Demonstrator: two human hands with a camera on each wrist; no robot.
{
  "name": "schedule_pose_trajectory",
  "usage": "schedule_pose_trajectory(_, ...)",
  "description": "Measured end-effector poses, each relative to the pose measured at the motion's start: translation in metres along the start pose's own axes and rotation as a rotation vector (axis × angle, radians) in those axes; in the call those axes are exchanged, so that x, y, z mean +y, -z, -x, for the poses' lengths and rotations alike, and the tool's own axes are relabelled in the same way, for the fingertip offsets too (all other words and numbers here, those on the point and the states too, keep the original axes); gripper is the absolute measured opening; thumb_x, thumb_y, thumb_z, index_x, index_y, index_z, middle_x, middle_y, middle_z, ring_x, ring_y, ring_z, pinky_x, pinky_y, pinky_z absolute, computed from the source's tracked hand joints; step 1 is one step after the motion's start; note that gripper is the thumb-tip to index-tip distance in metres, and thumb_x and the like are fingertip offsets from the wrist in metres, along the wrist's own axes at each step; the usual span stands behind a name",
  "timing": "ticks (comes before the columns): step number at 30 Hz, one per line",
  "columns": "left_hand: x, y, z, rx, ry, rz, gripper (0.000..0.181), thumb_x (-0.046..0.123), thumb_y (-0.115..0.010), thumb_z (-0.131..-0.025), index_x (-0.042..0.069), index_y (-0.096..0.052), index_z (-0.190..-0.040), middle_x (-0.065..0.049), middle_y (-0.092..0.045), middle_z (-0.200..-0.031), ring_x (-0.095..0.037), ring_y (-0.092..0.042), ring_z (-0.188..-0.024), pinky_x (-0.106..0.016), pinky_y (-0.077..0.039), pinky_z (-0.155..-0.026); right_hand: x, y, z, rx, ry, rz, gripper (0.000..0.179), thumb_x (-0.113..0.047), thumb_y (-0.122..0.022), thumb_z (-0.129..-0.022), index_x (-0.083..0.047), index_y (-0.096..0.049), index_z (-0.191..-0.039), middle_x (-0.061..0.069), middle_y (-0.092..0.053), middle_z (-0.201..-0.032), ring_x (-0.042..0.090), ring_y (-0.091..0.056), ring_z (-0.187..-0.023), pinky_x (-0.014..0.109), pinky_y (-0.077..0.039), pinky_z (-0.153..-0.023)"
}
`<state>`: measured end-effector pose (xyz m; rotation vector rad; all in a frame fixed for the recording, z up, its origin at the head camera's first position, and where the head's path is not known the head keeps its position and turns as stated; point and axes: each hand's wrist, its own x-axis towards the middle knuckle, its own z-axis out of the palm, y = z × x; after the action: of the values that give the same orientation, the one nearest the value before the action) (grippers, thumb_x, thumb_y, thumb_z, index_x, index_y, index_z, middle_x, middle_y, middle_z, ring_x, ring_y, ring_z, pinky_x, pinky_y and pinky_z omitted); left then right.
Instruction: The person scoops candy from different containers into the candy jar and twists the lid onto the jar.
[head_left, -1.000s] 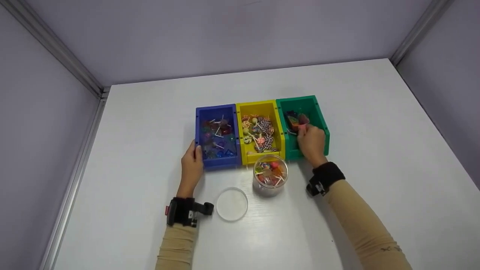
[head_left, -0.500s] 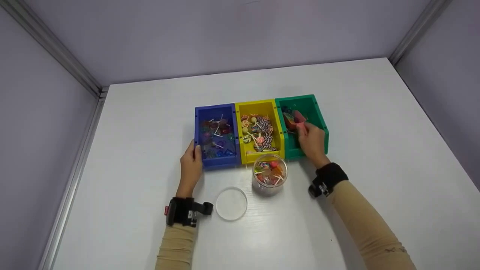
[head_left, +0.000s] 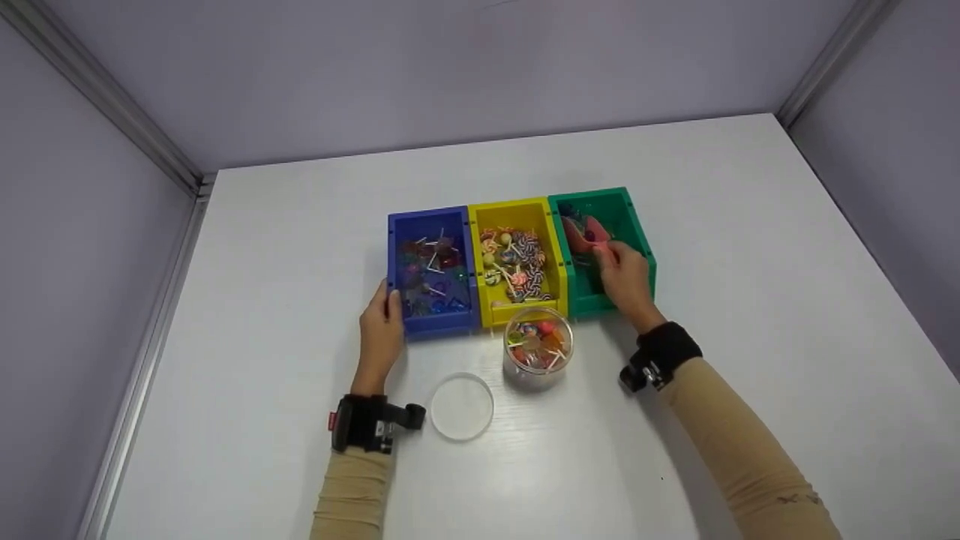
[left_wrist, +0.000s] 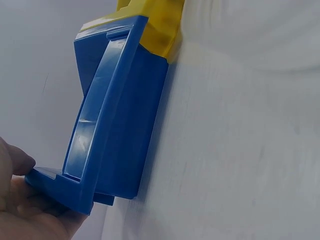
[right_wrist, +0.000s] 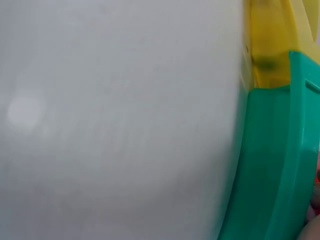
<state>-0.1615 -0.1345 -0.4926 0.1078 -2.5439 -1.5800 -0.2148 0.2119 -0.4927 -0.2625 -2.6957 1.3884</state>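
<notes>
My left hand (head_left: 381, 330) grips the left side wall of the blue bin (head_left: 441, 324), thumb over the rim. In the left wrist view the thumb and fingers pinch that bin's edge (left_wrist: 55, 192). My right hand (head_left: 626, 277) reaches over the front of the green bin (head_left: 646, 251) and holds a pink scoop (head_left: 598, 229) by its handle. The scoop's bowl lies low among the candies at the bin's left side, with a small dark piece in it. Only a bit of the right hand (right_wrist: 311, 232) shows in the right wrist view, behind the green wall.
Between the two bins stands a yellow bin (head_left: 517, 312) with swirl lollipops. A clear round jar (head_left: 536, 375) of mixed candies stands in front of it. A clear lid (head_left: 463, 407) lies on the white table (head_left: 570, 472) left of the jar. Walls enclose the table.
The right hand has drawn the scoop slightly up and left in the green bin and turned it, so its pink hollow now shows. The left hand stays on the blue bin.
</notes>
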Motion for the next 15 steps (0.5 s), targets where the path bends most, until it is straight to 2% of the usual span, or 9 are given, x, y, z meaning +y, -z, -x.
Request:
schedule_pose_trajectory(9, -0.0003, -0.0014, 0.0001, -0.003, 0.016, 0.015, 0.044, 0.014, -0.039, -0.104, -0.006, -0.039, -0.143, -0.024, -0.047, -0.145, -0.034, -0.043, -0.139, -0.046, -0.037, -0.117, 0.0007, 0.0006, 0.0047, 0.040, 0.004, -0.032, 0.038, -0.025, -0.048, -0.102, 0.005, -0.059, -0.122, 0.013, -0.053, -0.088, 0.019, -0.047, -0.079, 0.014, -0.035, -0.062)
schedule_pose_trajectory(15, -0.0022, -0.0016, -0.0008, 0.007, -0.008, 0.017, 0.044, 0.012, -0.039, -0.104, -0.008, -0.039, -0.143, -0.025, -0.047, -0.145, -0.035, -0.043, -0.139, -0.047, -0.038, -0.116, 0.0001, -0.0004, 0.0084, 0.086, 0.046, -0.070, 0.035, -0.023, -0.050, -0.101, 0.006, -0.061, -0.117, 0.012, -0.052, -0.084, 0.017, -0.045, -0.077, 0.013, -0.034, -0.062)
